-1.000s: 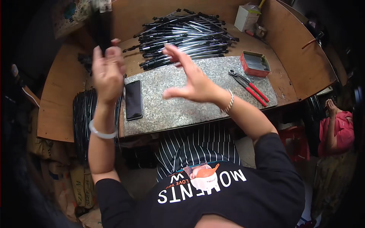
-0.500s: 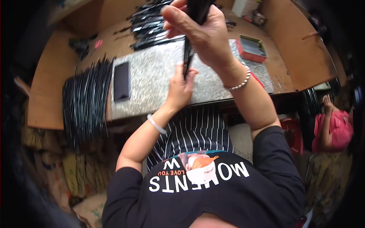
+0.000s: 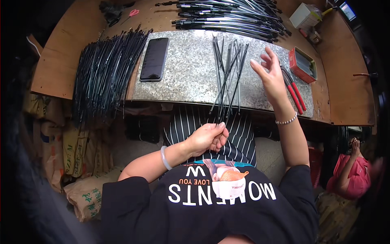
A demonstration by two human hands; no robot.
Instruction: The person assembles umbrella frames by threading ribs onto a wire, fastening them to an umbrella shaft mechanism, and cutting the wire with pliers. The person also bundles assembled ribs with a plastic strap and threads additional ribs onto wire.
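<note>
Several thin black rods (image 3: 229,69) lie loosely crossed on the speckled stone slab (image 3: 187,65), their near ends jutting past its front edge. My left hand (image 3: 209,137) is low in front of that edge, fingers curled and thumb pressed to the index finger, closed at the near end of a rod. To the right of the rods, my right hand (image 3: 270,75) hovers over the slab with its fingers apart and nothing in them. Beside its wrist lie pliers with red handles (image 3: 295,96).
A phone (image 3: 154,59) rests on the slab's left part. Left of it a thick pile of black rods (image 3: 107,73) overhangs the table. Black assembled rods (image 3: 231,18) lie behind; a red tin (image 3: 296,69) stands right. Wooden side panels enclose the bench. Another person (image 3: 351,175) sits far right.
The black bundle that was raised in my right hand is gone from it, and thin rods lie on the slab. My right hand has come down to the right; my left has drawn toward my body.
</note>
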